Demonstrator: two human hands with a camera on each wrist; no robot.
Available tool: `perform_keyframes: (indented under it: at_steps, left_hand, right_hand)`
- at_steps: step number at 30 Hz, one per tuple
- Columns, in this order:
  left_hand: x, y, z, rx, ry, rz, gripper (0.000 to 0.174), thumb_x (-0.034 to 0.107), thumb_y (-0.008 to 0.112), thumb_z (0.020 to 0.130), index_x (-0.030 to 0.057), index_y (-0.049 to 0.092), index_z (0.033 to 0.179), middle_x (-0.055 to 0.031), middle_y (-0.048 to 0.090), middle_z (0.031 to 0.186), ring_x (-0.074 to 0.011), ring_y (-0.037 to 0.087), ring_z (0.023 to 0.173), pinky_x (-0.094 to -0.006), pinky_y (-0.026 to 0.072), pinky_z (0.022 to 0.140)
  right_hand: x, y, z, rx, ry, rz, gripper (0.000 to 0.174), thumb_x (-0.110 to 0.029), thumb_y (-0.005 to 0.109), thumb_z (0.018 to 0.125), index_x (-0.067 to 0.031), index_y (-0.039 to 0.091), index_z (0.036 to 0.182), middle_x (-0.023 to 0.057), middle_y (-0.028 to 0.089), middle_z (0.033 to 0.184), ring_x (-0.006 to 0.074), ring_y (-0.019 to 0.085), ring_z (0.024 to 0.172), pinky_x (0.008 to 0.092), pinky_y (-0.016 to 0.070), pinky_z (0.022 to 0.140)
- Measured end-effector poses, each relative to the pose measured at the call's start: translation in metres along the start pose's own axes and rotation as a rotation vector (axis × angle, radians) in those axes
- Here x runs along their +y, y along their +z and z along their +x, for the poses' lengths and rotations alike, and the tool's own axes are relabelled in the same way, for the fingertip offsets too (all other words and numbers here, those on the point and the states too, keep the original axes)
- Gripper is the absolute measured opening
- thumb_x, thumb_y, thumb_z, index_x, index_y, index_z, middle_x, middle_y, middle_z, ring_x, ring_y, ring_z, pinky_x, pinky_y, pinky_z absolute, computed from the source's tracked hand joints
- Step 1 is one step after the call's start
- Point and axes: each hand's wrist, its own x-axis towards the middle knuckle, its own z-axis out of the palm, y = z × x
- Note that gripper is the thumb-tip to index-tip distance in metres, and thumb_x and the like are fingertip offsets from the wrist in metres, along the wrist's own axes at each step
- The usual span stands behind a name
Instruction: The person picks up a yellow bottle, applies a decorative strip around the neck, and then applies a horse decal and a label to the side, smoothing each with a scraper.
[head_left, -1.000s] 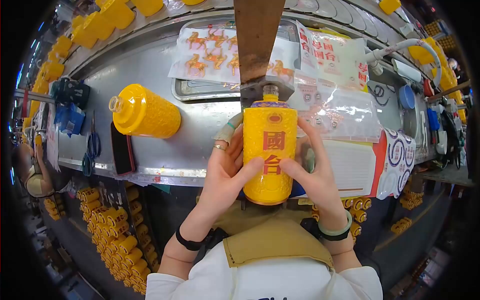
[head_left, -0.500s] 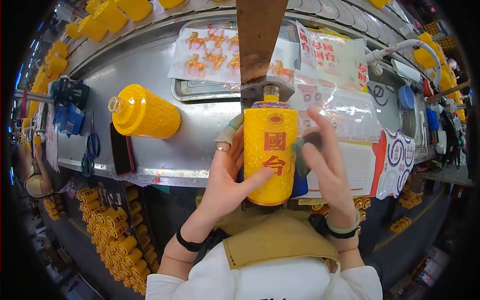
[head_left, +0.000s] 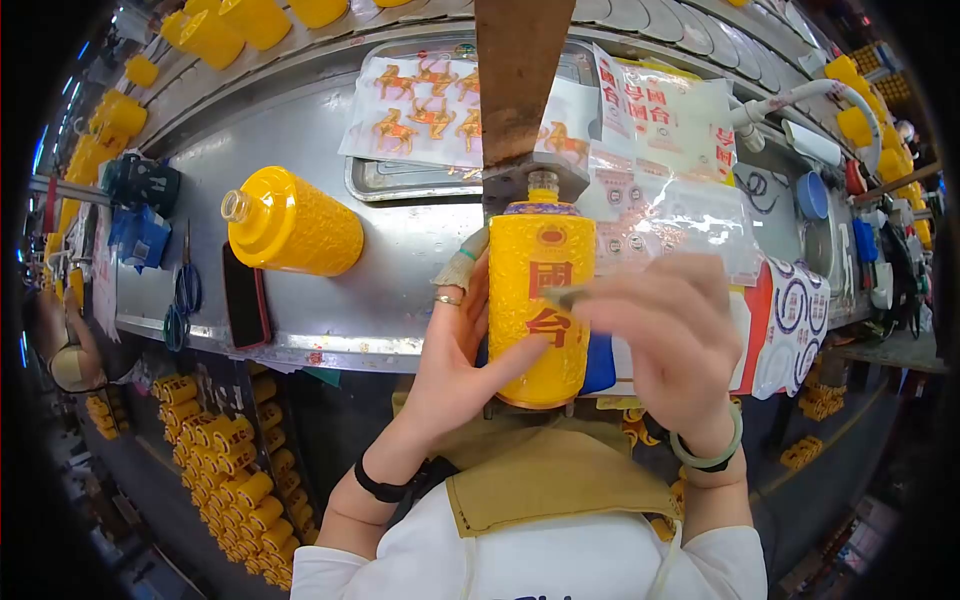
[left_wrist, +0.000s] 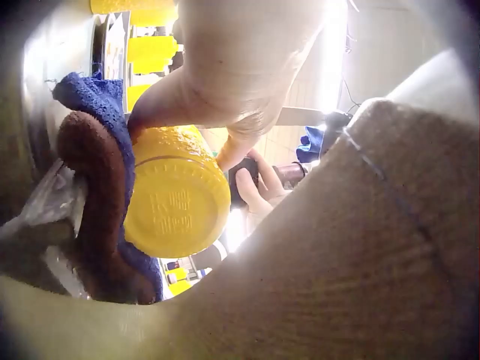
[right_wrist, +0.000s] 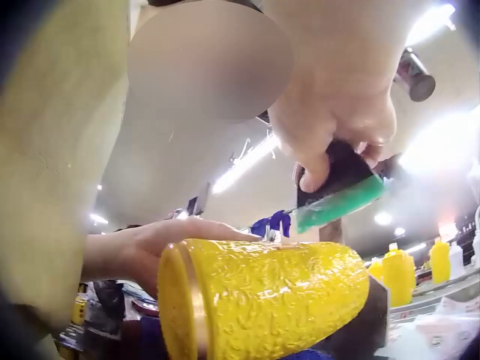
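A yellow textured bottle (head_left: 515, 260) with red characters lies in the middle of the head view, its clear glass neck at a metal bracket. My left hand (head_left: 455, 345) holds it from the left side, thumb across the front below the characters. My right hand (head_left: 665, 330), blurred, is over the bottle's right side. Its fingers pinch a small squeegee with a black grip (right_wrist: 341, 165) and a green blade (right_wrist: 341, 204). In the right wrist view the blade is above the bottle. Under the bottle, a blue cloth (left_wrist: 90, 97) covers a curved brown support (left_wrist: 97, 195).
A second yellow bottle (head_left: 310, 225) lies at the left, near a phone (head_left: 246, 300) and scissors (head_left: 183, 295). Behind are horse decal sheets (head_left: 400, 110) on a metal tray (head_left: 400, 183). Lettered decal sheets (head_left: 680, 190) lie at the right. A brown post (head_left: 520, 80) stands over the bench.
My right hand, which had its thumb on the bottle's front, moved off to the right and then came back higher over it, with the squeegee. My left hand stays on the bottle.
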Motion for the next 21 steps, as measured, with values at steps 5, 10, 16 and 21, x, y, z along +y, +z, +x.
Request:
perform_keyframes:
  at_steps: [5, 10, 16, 21]
  left_hand:
    - [-0.006, -0.011, 0.002, -0.015, -0.029, -0.183, 0.078, 0.008, 0.061, 0.1, -0.0011, 0.016, 0.162, -0.02, 0.029, 0.165, -0.0288, 0.029, 0.154, -0.0423, 0.022, 0.126]
    - [-0.004, -0.003, 0.002, 0.015, -0.03, -0.081, 0.074, 0.005, 0.058, 0.101, 0.0001, 0.018, 0.163, -0.0191, 0.031, 0.164, -0.028, 0.032, 0.152, -0.0423, 0.0246, 0.125]
    - [0.002, 0.001, 0.001, 0.041, -0.054, -0.045, 0.079, 0.002, 0.064, 0.097, 0.001, 0.019, 0.162, -0.0181, 0.034, 0.161, -0.0269, 0.035, 0.15, -0.0419, 0.0292, 0.123]
    - [0.004, 0.001, 0.009, 0.046, -0.034, -0.067, 0.077, 0.003, 0.066, 0.098, 0.0011, 0.021, 0.161, -0.0182, 0.036, 0.16, -0.0263, 0.038, 0.148, -0.0411, 0.0312, 0.122]
  right_hand:
    - [-0.009, 0.001, -0.046, -0.173, -0.216, 0.209, 0.028, -0.004, 0.076, 0.072, -0.012, 0.078, 0.099, 0.0013, 0.075, 0.109, 0.0175, 0.065, 0.093, 0.0328, 0.0497, 0.079]
    - [-0.022, 0.013, -0.066, 0.183, 0.55, 0.604, 0.027, 0.008, 0.074, 0.086, -0.0029, 0.065, 0.11, 0.0064, 0.071, 0.103, 0.0156, 0.066, 0.094, 0.0293, 0.0521, 0.078]
    - [0.015, 0.035, -0.062, 0.059, 0.791, 0.511, 0.028, -0.004, 0.058, 0.102, -0.0006, 0.057, 0.13, 0.0043, 0.062, 0.113, 0.0073, 0.056, 0.098, 0.0231, 0.0471, 0.083]
    - [0.011, 0.029, -0.041, 0.196, 0.894, 0.808, 0.027, -0.003, 0.061, 0.099, -0.0002, 0.056, 0.126, 0.0016, 0.059, 0.11, 0.007, 0.053, 0.097, 0.022, 0.0451, 0.082]
